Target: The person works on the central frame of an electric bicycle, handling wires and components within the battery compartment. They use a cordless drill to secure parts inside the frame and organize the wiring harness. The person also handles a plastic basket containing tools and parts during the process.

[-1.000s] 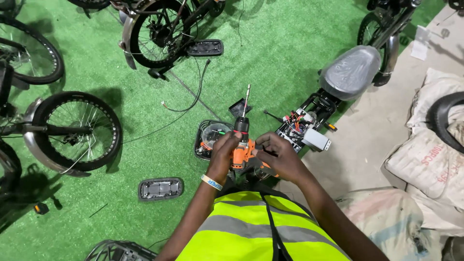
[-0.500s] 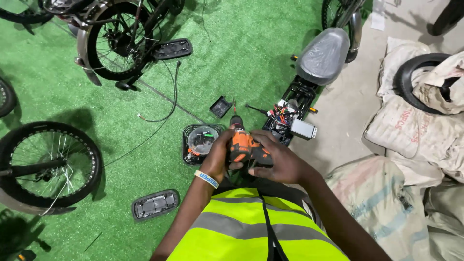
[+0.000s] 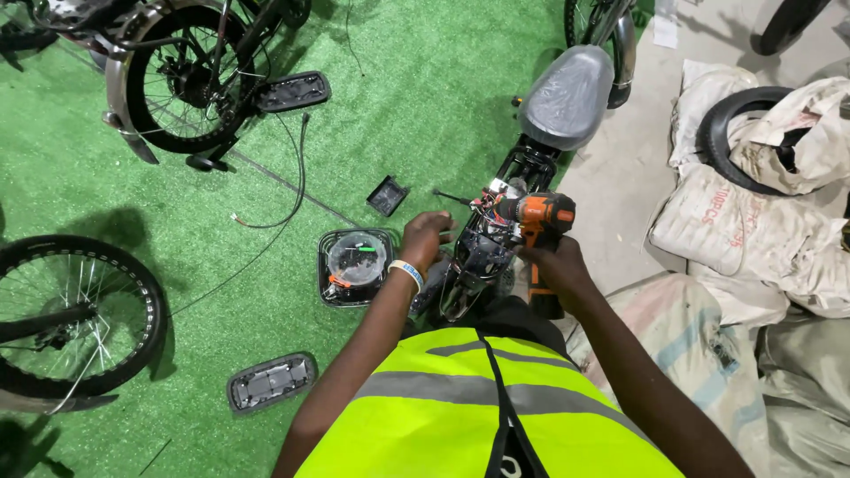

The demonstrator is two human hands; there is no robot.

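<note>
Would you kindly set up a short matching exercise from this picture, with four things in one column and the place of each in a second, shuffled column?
Things:
1. orange cordless drill
2. grey saddle
3. clear round housing
4. black tyre

Places:
A. among the pale sacks on the right
B. on the green turf, just left of the left hand
C. in the right hand, its bit pointing left
D. at the far end of the opened scooter frame

Pairs: 1-C, 2-D, 3-B, 4-A

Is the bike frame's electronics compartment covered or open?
Open: the compartment shows bare wiring, beside the drill in the right hand.
</note>
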